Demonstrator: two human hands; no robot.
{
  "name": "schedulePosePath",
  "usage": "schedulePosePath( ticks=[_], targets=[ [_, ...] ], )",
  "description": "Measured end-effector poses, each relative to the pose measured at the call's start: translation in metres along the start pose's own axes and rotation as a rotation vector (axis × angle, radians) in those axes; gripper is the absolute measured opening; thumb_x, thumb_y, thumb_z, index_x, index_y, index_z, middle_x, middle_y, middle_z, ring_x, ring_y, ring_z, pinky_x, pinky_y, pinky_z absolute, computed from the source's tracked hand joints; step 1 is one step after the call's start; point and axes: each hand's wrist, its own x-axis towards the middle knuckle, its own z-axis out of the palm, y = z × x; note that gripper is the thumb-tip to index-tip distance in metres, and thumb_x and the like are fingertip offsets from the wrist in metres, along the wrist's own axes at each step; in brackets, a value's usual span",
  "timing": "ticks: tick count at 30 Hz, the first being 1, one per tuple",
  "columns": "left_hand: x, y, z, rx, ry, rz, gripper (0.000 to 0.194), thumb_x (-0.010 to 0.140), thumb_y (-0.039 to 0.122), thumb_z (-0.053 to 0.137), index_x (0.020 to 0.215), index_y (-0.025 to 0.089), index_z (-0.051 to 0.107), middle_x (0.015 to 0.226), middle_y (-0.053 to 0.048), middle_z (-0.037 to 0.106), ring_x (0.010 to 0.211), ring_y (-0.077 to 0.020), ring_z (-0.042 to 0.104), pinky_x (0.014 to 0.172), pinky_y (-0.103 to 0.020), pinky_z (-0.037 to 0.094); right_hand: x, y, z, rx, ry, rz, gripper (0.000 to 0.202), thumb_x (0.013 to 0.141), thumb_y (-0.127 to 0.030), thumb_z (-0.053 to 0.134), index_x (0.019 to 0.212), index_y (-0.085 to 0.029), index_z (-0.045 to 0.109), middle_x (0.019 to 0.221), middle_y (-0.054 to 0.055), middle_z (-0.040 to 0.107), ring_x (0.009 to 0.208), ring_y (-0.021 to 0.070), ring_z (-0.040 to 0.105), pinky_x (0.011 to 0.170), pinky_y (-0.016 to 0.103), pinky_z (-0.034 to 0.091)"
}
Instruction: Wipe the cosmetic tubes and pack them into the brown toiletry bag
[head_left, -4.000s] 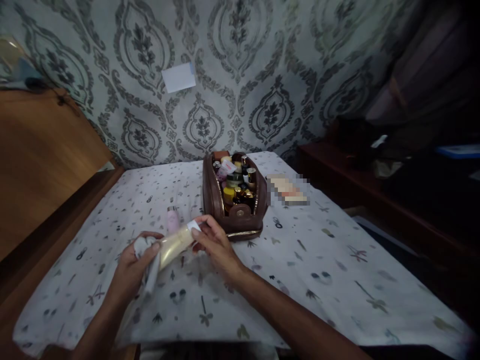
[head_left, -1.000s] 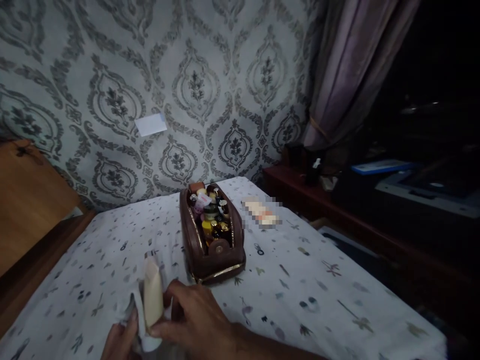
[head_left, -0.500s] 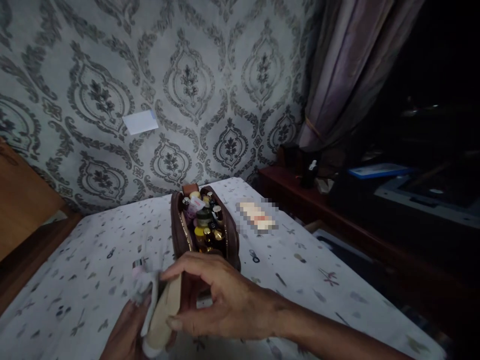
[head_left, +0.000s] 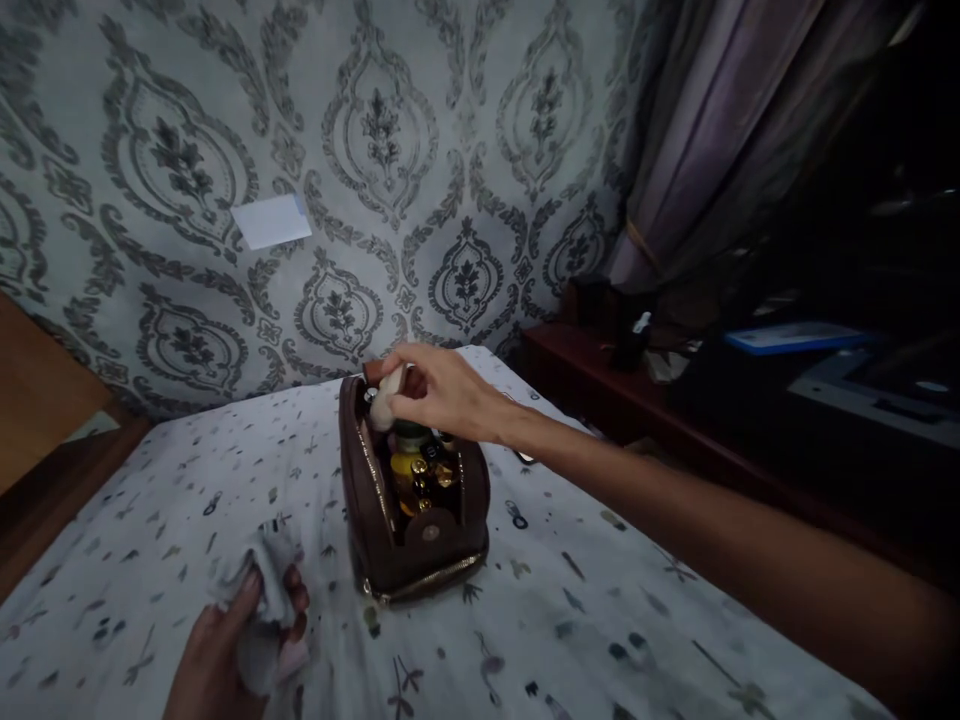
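Bag [head_left: 420, 562], one; cloth [head_left: 268, 572], one

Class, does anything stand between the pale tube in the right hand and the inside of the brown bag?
The brown bag is open, but containers crowd its opening; the right hand and pale tube hide what is directly beneath.

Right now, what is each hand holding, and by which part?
Right hand: pale tube, pinched near its upper end. Left hand: bunched grey cloth, gripped by its middle.
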Motion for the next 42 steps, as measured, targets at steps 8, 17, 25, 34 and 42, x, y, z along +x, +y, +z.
schedulePosePath(
  ticks=[8,17,25,34,42],
  targets=[
    [0.01,-0.004,0.002,-0.011,0.075,-0.072,0.041,0.046,0.035,0.088,0.074,0.011,0.069,0.068,-0.008,0.071,0.057,-0.0193,0.064,0.047,-0.026,0.053,0.022,0.008,0.009,-0.211,-0.336,-0.006,0.025,0.069,-0.016,0.068,0.094,-0.016,0.066,0.074,-0.003,0.063,0.068,0.0126,0.058,0.063,0.021,0.039],
    [0.02,-0.017,0.005,-0.071,0.173,-0.069,0.026,0.058,0.02,0.075,0.081,0.011,0.067,0.068,-0.009,0.071,0.056,-0.0201,0.066,0.049,-0.029,0.056,0.032,0.003,0.004,-0.504,-0.508,-0.109,0.021,0.078,-0.017,0.064,0.099,-0.012,0.068,0.094,0.008,0.067,0.099,0.0219,0.059,0.076,0.024,0.044],
    [0.003,-0.005,0.023,-0.084,0.209,-0.161,0.011,0.071,0.009,0.061,0.082,0.009,0.063,0.065,-0.011,0.07,0.051,-0.0185,0.065,0.046,-0.027,0.055,0.042,-0.007,0.003,-0.643,-0.564,-0.069,0.016,0.078,-0.01,0.065,0.094,-0.011,0.066,0.109,0.01,0.062,0.097,0.0191,0.058,0.072,0.021,0.046],
    [0.013,-0.011,0.011,-0.016,0.138,-0.151,0.013,0.068,0.014,0.068,0.081,0.013,0.064,0.066,-0.007,0.07,0.05,-0.0183,0.064,0.046,-0.028,0.055,0.059,0.003,0.002,-0.583,-0.61,-0.083,0.014,0.074,-0.013,0.07,0.088,-0.01,0.072,0.081,0.004,0.069,0.085,0.0186,0.06,0.071,0.024,0.043],
    [0.016,-0.014,0.006,-0.02,0.106,-0.145,0.013,0.069,0.014,0.069,0.081,0.011,0.065,0.069,-0.009,0.07,0.054,-0.0192,0.065,0.048,-0.029,0.056,0.061,0.007,0.0,-0.556,-0.63,-0.096,0.028,0.073,-0.013,0.071,0.101,-0.008,0.074,0.091,0.006,0.073,0.083,0.0161,0.062,0.071,0.021,0.044]
  ],
)
